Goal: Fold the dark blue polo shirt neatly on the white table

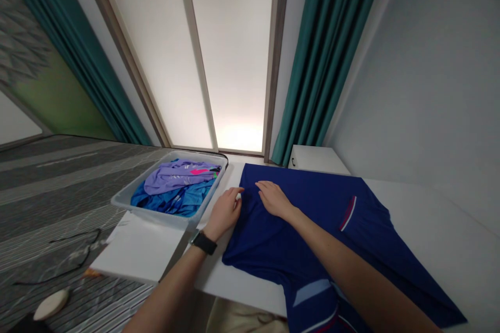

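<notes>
A dark blue short-sleeved shirt [312, 182] lies spread on the white table, its sleeve edged in white and red. My right hand [274, 199] rests on the cloth near the shirt's left end, palm down with fingers stretched out. At that left edge is my left hand [225, 212], a dark watch [203, 242] on its wrist. Its fingertips touch the hem, and index finger and thumb stand apart. Part of the shirt, with a light blue patch [312, 291], hangs over the near table edge. My right forearm hides some of the cloth.
Left of the shirt, a clear plastic bin [156, 213] holds purple and blue clothes [175, 177]. A white board or box top [136, 250] is below it. Behind the table stands a white cabinet [318, 158]. A wall borders the right side. Dark cords [89, 255] lie on the floor.
</notes>
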Demonstrator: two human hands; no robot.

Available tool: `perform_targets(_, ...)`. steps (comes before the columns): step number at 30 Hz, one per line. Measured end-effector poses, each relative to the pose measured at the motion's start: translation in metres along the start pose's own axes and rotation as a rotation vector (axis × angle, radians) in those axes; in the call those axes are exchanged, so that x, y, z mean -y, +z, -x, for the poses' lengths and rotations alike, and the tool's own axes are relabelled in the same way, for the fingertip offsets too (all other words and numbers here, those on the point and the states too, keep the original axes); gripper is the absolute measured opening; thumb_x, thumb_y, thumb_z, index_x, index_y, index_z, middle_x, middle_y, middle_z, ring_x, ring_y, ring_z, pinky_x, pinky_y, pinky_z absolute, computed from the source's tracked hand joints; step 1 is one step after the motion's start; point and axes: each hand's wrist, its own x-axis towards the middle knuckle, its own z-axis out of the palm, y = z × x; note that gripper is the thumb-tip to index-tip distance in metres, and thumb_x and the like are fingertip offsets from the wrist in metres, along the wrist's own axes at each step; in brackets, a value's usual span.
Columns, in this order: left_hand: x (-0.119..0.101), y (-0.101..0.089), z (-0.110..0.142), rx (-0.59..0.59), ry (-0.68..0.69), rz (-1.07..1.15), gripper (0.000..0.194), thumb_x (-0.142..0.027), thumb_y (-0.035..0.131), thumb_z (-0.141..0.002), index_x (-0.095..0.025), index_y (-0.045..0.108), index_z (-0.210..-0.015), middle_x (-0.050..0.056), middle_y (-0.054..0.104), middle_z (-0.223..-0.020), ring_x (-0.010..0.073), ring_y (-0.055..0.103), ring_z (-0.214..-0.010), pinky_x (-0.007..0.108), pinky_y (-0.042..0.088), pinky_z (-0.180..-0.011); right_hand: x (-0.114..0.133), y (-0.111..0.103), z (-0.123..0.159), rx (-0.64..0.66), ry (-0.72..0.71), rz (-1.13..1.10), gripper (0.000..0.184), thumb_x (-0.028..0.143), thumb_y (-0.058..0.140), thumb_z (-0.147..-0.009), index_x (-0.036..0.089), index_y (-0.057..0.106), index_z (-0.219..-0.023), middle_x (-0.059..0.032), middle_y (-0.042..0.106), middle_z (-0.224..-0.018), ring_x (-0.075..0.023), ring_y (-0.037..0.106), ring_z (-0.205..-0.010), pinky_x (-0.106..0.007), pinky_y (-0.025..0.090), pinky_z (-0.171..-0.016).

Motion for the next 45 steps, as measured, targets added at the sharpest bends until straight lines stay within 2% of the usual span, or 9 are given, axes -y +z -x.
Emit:
perform_targets(4,0.016,0.018,-0.038,0.012,-0.046,-0.045,0.029,-0.01,0.047,-0.087,-0.018,0.059,-0.111,0.009,0.066,-0.11,0.0201,0.063,-0.09,0.033,0.049,-0.084,-0.012,0.003,-0.015,0.011,0.057,0.05,0.04,0.02,0.031,-0.1,0.018,0.051,-0.134,-0.0113,0.058,-0.129,-0.0211,0.05,-0.117,-0.034,0.042,-0.093)
perform_targets(7,0.024,0.027,-0.05,0.035,-0.056,-0.055,0.025,-0.012,0.048,-0.088,-0.019,0.061,-0.108,0.007,0.068,-0.108,0.0195,0.064,-0.091,0.032,0.048,-0.083,-0.018,0.005,-0.027,0.012,0.093,0.076,0.036,0.021,0.032,-0.1,0.017,0.056,-0.127,-0.0129,0.059,-0.121,-0.0232,0.052,-0.11,-0.035,0.042,-0.088)
perform_targets(13,0.031,0.033,-0.045,0.051,-0.111,-0.08,0.019,-0.015,0.05,-0.09,-0.021,0.063,-0.102,0.004,0.068,-0.102,0.0194,0.064,-0.095,0.031,0.045,-0.084,-0.018,0.007,-0.038,0.026,0.048,0.139,0.024,0.022,0.041,-0.098,0.017,0.062,-0.105,-0.0124,0.061,-0.11,-0.0257,0.051,-0.105,-0.038,0.037,-0.088)
perform_targets(22,0.034,0.033,-0.046,0.064,-0.168,-0.126,0.017,-0.017,0.051,-0.09,-0.022,0.065,-0.098,0.004,0.066,-0.098,0.0201,0.062,-0.094,0.032,0.042,-0.081,-0.02,0.009,-0.043,0.071,-0.046,0.13,0.014,0.026,0.05,-0.097,0.019,0.059,-0.104,-0.0074,0.064,-0.106,-0.0215,0.054,-0.1,-0.032,0.035,-0.084)
perform_targets(28,0.037,0.038,-0.045,0.055,-0.15,-0.157,0.016,-0.019,0.051,-0.091,-0.022,0.065,-0.097,0.004,0.065,-0.098,0.0205,0.061,-0.093,0.033,0.042,-0.08,-0.019,0.006,-0.044,0.064,-0.026,0.135,0.016,0.023,0.046,-0.098,0.019,0.06,-0.102,-0.0086,0.062,-0.104,-0.0223,0.054,-0.099,-0.033,0.037,-0.083)
perform_targets(34,0.038,0.038,-0.045,0.053,-0.123,-0.184,0.017,-0.019,0.049,-0.093,-0.022,0.065,-0.098,0.005,0.063,-0.097,0.0205,0.061,-0.094,0.032,0.043,-0.08,0.009,-0.011,-0.023,-0.027,-0.054,0.15,0.028,0.018,0.04,-0.097,0.017,0.058,-0.118,-0.014,0.058,-0.117,-0.0265,0.048,-0.112,-0.039,0.038,-0.093)
perform_targets(38,0.036,0.037,-0.046,0.061,-0.099,-0.189,0.017,-0.019,0.048,-0.093,-0.02,0.064,-0.098,0.006,0.062,-0.097,0.0201,0.061,-0.092,0.032,0.045,-0.081,0.027,-0.005,0.011,-0.027,-0.163,0.115,0.041,0.028,0.043,-0.097,0.013,0.05,-0.134,-0.0149,0.053,-0.135,-0.027,0.042,-0.127,-0.041,0.031,-0.108)
perform_targets(42,0.034,0.035,-0.045,0.062,-0.09,-0.206,0.018,-0.018,0.046,-0.094,-0.02,0.064,-0.098,0.007,0.061,-0.096,0.0205,0.061,-0.091,0.033,0.045,-0.082,0.023,0.005,0.041,0.063,-0.178,0.101,0.058,0.043,0.04,-0.098,0.011,0.038,-0.146,-0.0147,0.037,-0.152,-0.0272,0.029,-0.141,-0.044,0.019,-0.116)
perform_targets(45,0.029,0.031,-0.042,0.036,-0.082,-0.231,0.019,-0.018,0.046,-0.093,-0.02,0.063,-0.102,0.008,0.061,-0.099,0.0228,0.059,-0.096,0.036,0.045,-0.085,0.015,-0.003,0.053,0.093,-0.109,0.107,0.056,0.042,0.037,-0.099,0.014,0.036,-0.147,-0.0146,0.04,-0.151,-0.0276,0.034,-0.138,-0.044,0.025,-0.113)
